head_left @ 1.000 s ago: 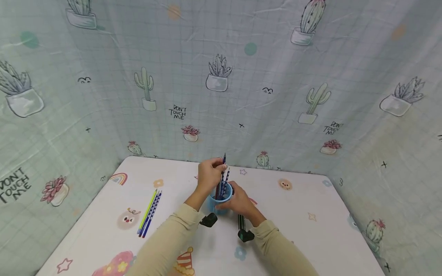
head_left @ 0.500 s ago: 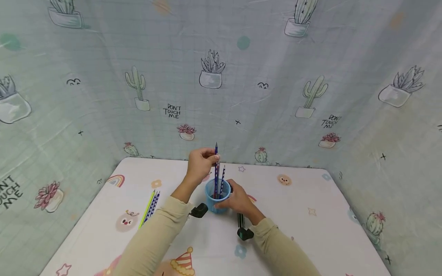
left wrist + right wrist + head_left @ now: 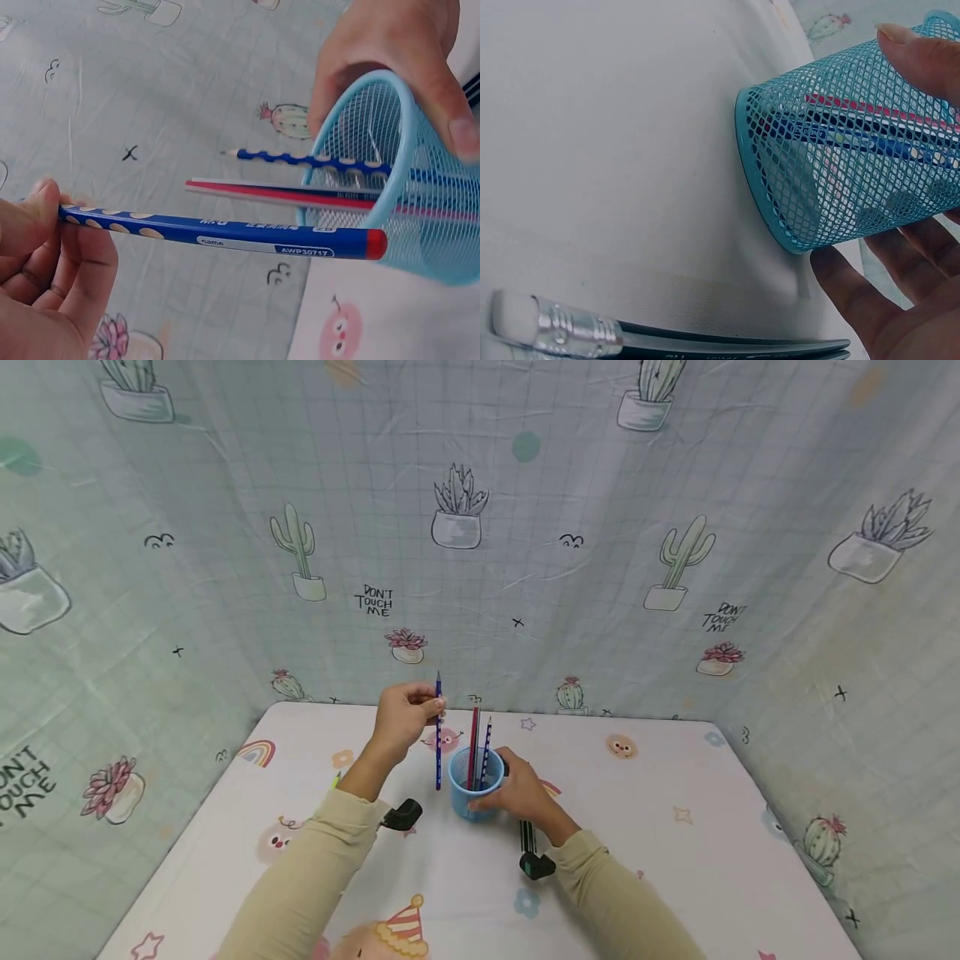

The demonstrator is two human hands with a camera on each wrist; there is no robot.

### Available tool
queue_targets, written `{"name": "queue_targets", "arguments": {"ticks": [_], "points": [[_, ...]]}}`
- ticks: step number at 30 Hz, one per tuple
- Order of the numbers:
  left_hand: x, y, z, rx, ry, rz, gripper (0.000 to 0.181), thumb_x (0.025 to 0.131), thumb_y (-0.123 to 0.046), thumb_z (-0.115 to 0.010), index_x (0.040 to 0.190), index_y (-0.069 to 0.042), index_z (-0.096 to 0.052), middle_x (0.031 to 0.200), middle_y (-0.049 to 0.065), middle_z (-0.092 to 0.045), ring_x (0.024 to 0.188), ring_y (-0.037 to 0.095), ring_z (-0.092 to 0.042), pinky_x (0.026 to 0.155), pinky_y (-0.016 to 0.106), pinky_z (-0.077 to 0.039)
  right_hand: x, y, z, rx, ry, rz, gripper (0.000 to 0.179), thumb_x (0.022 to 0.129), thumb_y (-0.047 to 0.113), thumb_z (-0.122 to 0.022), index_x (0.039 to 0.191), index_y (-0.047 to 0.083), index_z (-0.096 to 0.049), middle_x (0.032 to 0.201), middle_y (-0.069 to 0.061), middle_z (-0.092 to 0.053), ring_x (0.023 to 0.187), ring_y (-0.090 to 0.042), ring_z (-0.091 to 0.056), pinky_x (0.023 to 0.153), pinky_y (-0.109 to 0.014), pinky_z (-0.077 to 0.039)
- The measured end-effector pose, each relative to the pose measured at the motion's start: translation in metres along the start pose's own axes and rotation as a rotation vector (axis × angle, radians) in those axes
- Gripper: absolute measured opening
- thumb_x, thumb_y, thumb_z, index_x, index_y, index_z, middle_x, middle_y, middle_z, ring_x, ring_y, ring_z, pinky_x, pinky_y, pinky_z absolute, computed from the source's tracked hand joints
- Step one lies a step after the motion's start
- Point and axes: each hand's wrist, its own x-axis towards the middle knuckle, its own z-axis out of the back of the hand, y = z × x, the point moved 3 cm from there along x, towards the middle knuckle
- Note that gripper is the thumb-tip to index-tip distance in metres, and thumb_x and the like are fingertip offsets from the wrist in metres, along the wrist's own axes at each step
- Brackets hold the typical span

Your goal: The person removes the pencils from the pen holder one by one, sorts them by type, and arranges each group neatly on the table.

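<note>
My left hand point(image 3: 401, 718) pinches a blue pencil point(image 3: 438, 760) near its sharpened upper end, holding it upright just left of the mesh pencil cup point(image 3: 462, 802). In the left wrist view, this pencil's red end cap point(image 3: 376, 244) and printed label show. The light-blue cup is gripped around its side by my right hand point(image 3: 525, 789). Inside it stand another blue pencil point(image 3: 285, 158) with pale dimples, tip up, and a red pencil point(image 3: 300, 196) beside a dark one. Through the mesh in the right wrist view, their lower ends are partly visible.
Dark pencils point(image 3: 528, 837) with white erasers point(image 3: 516, 316) lie on the table by my right wrist. A yellow-green pencil tip point(image 3: 337, 779) peeks out behind my left forearm, which hides what lies below. A cactus-print curtain point(image 3: 480, 602) hangs behind the white printed table point(image 3: 630, 827).
My left hand has drawn the blue pencil up out of the cup and carried it left. The right hand keeps hold of the cup. My left forearm now covers most of the pencils lying left.
</note>
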Motion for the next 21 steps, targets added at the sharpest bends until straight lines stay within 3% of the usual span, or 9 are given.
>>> {"name": "queue_targets", "arguments": {"ticks": [10,21], "points": [[-0.003,0.015,0.032,0.082,-0.019,0.051,0.018,0.098,-0.003,-0.069,0.112,0.009,-0.070,0.093,0.009,-0.072,0.075,0.007,-0.068,0.071,0.019,-0.062,0.000,0.000,0.001,-0.012,0.005,0.017,0.088,0.064,0.027,-0.102,0.137,0.011,-0.056,0.134,-0.007,-0.067,0.124,-0.029,-0.063,0.109,-0.054,-0.054],[-0.007,0.035,0.053,0.164,-0.016,0.105,0.017,0.100,-0.002,-0.066,0.112,0.010,-0.070,0.102,0.019,-0.075,0.078,0.010,-0.070,0.073,0.023,-0.063,0.001,-0.004,0.002,-0.011,0.020,0.022,0.088,0.065,0.026,-0.101,0.138,0.010,-0.054,0.137,-0.008,-0.065,0.126,-0.031,-0.061,0.110,-0.056,-0.053]]}}
